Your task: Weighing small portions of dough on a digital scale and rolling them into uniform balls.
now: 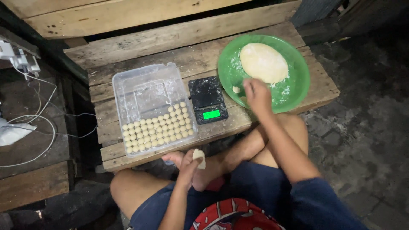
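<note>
The left hand (pixel 187 166) held a dough piece (pixel 199 156) near the knee, below the surface (pixel 140 51). The right hand (pixel 257 94), fingers curled, reached into the green bowl (pixel 298 81) beside the dough (pixel 263 63). A scale (pixel 207 100) stood between bowl and tray (pixel 145 85).

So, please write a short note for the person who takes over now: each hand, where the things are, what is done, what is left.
Left hand: holds a small dough piece over the lap.
Right hand: reaching into the green bowl, fingers closed at the edge of the big dough lump; I cannot tell whether its grip holds anything. A small bit lies beside it.
Scale: on, pan empty, between bowl and clear tray.
Done: rows of dough balls fill the near part of the tray.
Left: most of the lump; the far part of the tray has no balls.
</note>
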